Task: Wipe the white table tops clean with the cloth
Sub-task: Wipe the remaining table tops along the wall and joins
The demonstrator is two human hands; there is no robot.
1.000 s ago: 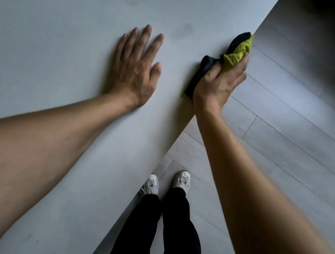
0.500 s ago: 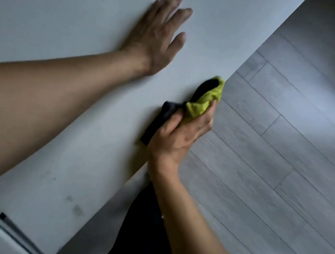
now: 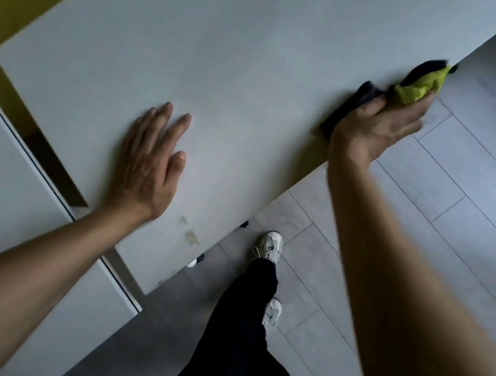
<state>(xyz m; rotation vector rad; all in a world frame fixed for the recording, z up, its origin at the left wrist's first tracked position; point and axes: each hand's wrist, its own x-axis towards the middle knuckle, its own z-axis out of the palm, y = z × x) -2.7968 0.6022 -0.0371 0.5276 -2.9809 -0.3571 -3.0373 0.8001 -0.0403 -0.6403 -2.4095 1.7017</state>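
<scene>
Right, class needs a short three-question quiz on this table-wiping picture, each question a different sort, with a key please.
1. True or false: the left hand lies flat on the white table top.
2. Which hand grips the cloth? A left, B right, C both.
3. Fill in: the cloth sits at the table's ____, beside the grey floor.

Key: 1 true. 2 B, the right hand grips it. 3 edge. Extra note: brownish marks remain near the table's near corner, unwiped.
</scene>
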